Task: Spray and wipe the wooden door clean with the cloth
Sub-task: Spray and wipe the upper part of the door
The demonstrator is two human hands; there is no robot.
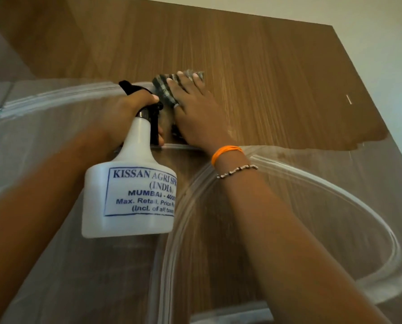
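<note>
The wooden door [253,66] fills the view, seen from below, its grain running upward. My right hand [195,108] presses a dark striped cloth [164,87] flat against the door, fingers straight on top of it. My left hand [129,106] grips the black trigger head of a white spray bottle [129,197] with blue printed lettering, held close to the door just left of the cloth. An orange band and a bead bracelet circle my right wrist.
The door's top edge meets a pale wall and ceiling [370,31] at the upper right. Curved transparent reflections lie over the lower half of the view. A small light mark [349,99] shows on the door at the right.
</note>
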